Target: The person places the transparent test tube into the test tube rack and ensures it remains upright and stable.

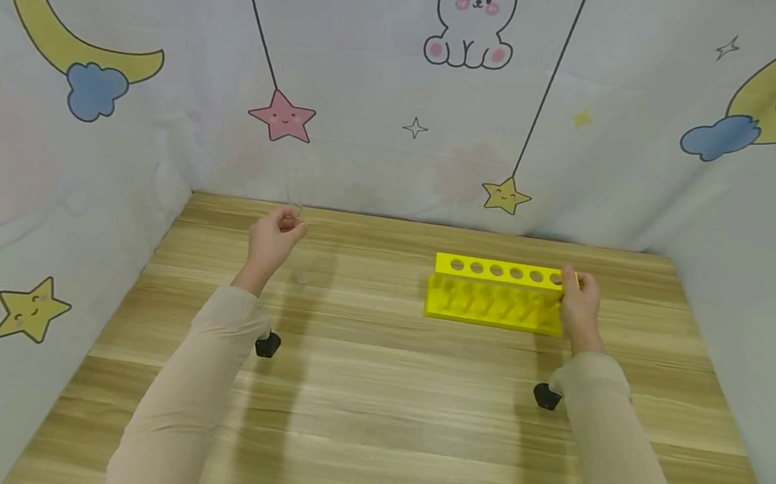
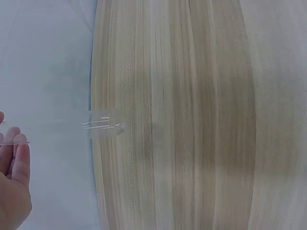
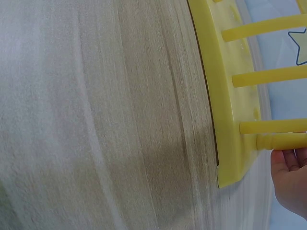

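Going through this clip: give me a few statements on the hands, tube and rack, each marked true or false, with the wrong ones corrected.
1. The left hand holds a clear tube. True.
2. The right hand grips the left end of the rack in the head view. False: it grips the right end.
3. The rack's top has a row of round holes. True.
4. The tube is standing in the rack. False: it is in the left hand, apart from the rack.
5. The rack is blue. False: it is yellow.
6. Both sleeves are pale. True.
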A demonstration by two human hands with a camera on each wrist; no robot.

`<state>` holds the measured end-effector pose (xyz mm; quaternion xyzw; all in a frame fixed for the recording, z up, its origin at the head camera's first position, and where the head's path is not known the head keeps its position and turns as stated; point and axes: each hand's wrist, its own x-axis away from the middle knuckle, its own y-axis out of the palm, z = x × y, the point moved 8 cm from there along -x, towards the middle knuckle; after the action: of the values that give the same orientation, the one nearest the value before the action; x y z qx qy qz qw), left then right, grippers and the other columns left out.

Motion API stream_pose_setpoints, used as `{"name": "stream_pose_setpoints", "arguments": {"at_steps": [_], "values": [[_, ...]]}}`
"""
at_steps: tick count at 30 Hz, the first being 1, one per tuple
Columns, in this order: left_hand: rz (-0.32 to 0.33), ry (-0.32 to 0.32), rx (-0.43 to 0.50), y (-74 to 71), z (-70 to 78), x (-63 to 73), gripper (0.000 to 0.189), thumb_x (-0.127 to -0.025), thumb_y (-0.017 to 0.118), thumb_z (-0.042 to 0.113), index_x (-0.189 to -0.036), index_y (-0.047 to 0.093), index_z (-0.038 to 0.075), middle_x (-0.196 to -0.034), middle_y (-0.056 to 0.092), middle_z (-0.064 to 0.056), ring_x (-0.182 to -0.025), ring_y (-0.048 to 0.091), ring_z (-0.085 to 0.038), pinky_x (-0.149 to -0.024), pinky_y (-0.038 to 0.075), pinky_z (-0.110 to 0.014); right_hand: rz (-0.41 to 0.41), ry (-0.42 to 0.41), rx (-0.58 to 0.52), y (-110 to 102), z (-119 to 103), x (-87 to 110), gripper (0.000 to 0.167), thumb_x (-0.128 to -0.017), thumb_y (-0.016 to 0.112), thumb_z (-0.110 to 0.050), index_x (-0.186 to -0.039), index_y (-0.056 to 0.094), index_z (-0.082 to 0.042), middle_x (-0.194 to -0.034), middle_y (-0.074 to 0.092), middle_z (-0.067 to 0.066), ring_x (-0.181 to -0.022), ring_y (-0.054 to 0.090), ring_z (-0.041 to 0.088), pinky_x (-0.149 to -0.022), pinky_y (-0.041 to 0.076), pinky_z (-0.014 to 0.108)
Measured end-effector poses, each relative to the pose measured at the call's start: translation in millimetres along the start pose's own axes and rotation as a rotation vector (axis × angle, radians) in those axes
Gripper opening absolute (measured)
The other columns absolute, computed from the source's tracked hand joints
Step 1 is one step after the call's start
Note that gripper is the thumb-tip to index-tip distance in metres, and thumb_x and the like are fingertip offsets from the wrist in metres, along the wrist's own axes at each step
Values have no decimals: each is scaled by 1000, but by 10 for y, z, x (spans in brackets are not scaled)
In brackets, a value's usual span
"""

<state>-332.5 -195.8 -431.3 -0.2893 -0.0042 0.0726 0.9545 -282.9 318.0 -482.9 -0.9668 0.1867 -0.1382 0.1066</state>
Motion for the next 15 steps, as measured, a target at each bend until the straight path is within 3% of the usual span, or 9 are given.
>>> {"name": "stream_pose_setpoints", "arguments": {"at_steps": [15], "values": [[58,99,-24,-28,77,39,25,-84,58,22,-100,58,4,-98,65,-13,-90,62,-25,-78,52,-35,10,-13,20,-5,-1,-4,30,-88,39,-48,-85,42,-19,-83,49,-11,-71,41,7,-59,37,12]]}}
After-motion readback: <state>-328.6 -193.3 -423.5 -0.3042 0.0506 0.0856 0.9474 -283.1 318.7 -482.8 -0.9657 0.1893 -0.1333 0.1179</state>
